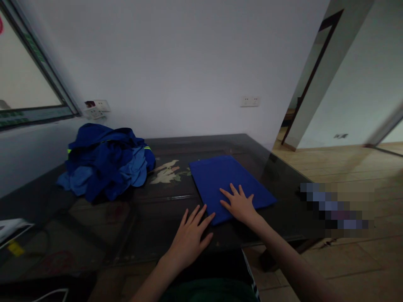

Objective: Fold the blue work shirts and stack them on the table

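Note:
A flat blue rectangular piece [220, 178], perhaps folded cloth or a folder, lies at an angle on the dark glossy table [132, 226]. My right hand [241, 205] rests on its near part with the fingers spread. Beside its near left corner is my left hand [192, 235], fingers apart, the fingertips at or just touching the edge. Neither hand grasps anything. On the left of the table sits a crumpled heap of blue clothes [108, 161], in darker and lighter blue with yellow-green strips.
A white wall [189, 71] stands behind the table, with a socket plate [250, 101] on it. At the left edge lie a white object [12, 228] and a yellow tag [15, 248]. Tiled floor [355, 167] stretches to the right, partly behind a pixelated patch.

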`<state>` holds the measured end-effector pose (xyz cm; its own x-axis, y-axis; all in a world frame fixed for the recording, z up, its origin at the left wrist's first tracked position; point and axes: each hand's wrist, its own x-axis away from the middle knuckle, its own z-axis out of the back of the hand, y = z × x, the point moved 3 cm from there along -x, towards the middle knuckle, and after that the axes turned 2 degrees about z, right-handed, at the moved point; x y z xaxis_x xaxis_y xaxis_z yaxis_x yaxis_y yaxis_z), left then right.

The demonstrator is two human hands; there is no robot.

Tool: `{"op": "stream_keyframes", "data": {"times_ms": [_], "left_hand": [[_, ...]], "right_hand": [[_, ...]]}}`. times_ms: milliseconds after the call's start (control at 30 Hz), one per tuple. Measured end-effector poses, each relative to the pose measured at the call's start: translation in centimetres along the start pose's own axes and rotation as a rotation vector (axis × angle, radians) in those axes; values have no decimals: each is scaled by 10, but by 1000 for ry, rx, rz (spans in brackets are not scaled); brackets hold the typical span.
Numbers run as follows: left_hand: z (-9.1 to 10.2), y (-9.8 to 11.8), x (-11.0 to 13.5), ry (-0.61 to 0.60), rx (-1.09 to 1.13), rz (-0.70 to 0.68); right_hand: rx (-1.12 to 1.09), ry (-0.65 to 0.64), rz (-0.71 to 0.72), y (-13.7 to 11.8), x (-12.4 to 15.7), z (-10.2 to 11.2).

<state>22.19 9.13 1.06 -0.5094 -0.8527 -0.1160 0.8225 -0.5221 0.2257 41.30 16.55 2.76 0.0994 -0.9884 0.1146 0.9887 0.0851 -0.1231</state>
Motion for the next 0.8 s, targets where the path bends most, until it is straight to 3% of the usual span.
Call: {"op": "stream_keyframes", "data": {"times_ms": [133,300,567,700,800], "left_hand": [[1,-1,2,40,17,32],[-1,-4,3,106,30,21],[-4,-5,4,129,24,19],[-7,-6,4,137,5,13],[-10,-8,4,157,-10,6]], "right_hand": [[50,39,-22,10,-8,-6],[80,51,-61,48,-35,-6],[90,37,-183,150,-96,9],[95,13,-266,207,-109,15],[106,1,-250,243,-114,20]]}}
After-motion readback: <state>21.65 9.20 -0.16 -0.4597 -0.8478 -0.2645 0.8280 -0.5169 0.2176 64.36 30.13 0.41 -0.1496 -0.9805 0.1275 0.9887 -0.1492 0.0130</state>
